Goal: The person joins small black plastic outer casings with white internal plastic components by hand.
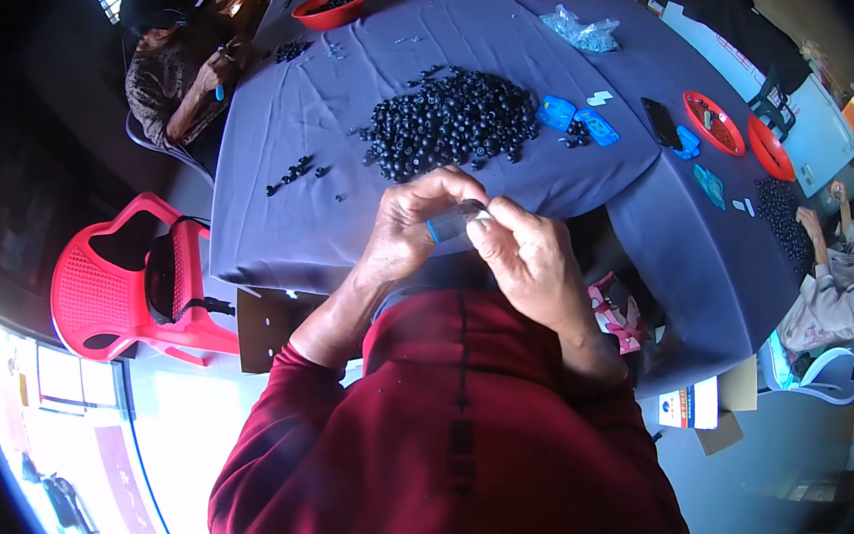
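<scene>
Both hands meet in front of my chest, just over the table's near edge. My left hand (413, 221) is closed around a small dark grey piece with a blue edge (451, 223). At the piece's upper end, my right hand (534, 247) pinches with thumb and forefinger. Something small and pale shows between those fingertips, too small to name. Beyond the hands lies a big heap of shiny black bead-like parts (449, 118), and a few loose ones (294, 174) are scattered to its left.
Blue plastic pieces (556, 113) and a black phone (661, 123) lie right of the heap. Red trays (714, 123) and a clear bag (579, 30) stand farther off. Co-workers sit left (176, 77) and right (836, 299). A red chair (114, 293) stands at left.
</scene>
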A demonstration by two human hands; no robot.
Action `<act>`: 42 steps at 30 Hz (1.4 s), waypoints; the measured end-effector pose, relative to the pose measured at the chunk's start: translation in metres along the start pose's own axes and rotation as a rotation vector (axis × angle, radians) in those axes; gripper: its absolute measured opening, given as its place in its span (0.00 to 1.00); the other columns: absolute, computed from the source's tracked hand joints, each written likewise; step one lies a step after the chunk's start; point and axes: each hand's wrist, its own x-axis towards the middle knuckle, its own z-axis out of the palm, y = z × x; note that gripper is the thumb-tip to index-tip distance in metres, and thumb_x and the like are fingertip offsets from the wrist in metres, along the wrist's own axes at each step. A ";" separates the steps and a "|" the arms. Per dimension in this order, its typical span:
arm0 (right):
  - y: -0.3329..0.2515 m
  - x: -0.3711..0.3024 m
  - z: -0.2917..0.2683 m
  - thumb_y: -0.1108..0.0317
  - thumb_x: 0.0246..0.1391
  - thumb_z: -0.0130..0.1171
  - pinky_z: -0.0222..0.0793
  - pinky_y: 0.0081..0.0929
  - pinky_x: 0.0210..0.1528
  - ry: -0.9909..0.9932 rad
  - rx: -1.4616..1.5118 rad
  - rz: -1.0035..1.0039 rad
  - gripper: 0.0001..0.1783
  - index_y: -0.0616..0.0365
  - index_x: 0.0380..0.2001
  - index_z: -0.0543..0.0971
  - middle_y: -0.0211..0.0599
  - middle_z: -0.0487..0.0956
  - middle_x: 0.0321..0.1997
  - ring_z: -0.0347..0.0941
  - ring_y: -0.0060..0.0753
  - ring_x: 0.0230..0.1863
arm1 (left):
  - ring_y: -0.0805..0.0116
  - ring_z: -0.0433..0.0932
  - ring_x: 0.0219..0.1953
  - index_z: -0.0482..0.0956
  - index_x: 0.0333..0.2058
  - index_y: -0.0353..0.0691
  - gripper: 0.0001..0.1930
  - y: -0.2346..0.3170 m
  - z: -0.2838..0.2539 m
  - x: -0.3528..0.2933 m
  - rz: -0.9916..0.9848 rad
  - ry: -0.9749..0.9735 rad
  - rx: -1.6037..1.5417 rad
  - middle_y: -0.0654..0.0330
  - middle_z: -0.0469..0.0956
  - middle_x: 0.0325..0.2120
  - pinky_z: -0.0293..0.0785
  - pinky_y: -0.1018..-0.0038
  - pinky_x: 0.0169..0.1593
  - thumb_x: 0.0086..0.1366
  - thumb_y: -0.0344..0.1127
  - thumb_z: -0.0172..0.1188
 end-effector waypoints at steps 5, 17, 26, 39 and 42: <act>-0.002 -0.001 -0.003 0.65 0.55 0.49 0.55 0.16 0.18 -0.045 0.111 0.058 0.13 0.63 0.23 0.68 0.29 0.66 0.13 0.58 0.14 0.15 | 0.76 0.70 0.34 0.74 0.33 0.35 0.07 -0.002 0.002 0.000 0.024 0.005 -0.081 0.62 0.72 0.31 0.66 0.78 0.41 0.53 0.23 0.57; -0.004 0.005 0.001 0.59 0.50 0.57 0.53 0.17 0.18 0.207 0.062 -0.024 0.17 0.61 0.20 0.67 0.24 0.65 0.14 0.55 0.12 0.18 | 0.73 0.70 0.37 0.73 0.34 0.33 0.08 -0.002 0.009 -0.002 0.071 -0.058 -0.188 0.60 0.71 0.34 0.66 0.76 0.43 0.53 0.26 0.58; -0.001 0.003 -0.010 0.60 0.51 0.56 0.52 0.12 0.11 0.045 0.214 0.070 0.14 0.59 0.24 0.68 0.23 0.66 0.13 0.58 0.09 0.12 | 0.71 0.69 0.37 0.73 0.35 0.33 0.09 -0.003 0.007 -0.001 0.053 -0.092 -0.245 0.59 0.70 0.33 0.65 0.74 0.43 0.53 0.27 0.58; -0.005 0.003 -0.009 0.60 0.55 0.49 0.54 0.11 0.16 0.031 0.351 0.031 0.14 0.61 0.28 0.69 0.25 0.66 0.16 0.58 0.10 0.15 | 0.70 0.69 0.31 0.69 0.39 0.33 0.18 -0.004 -0.002 0.003 -0.035 -0.157 -0.622 0.57 0.70 0.29 0.65 0.71 0.38 0.54 0.41 0.58; -0.004 0.004 -0.008 0.60 0.56 0.49 0.54 0.11 0.16 0.027 0.293 0.033 0.14 0.61 0.28 0.69 0.25 0.66 0.16 0.58 0.10 0.16 | 0.70 0.67 0.29 0.68 0.39 0.35 0.21 -0.008 -0.003 0.002 -0.021 -0.057 -0.674 0.60 0.69 0.25 0.64 0.71 0.36 0.53 0.45 0.58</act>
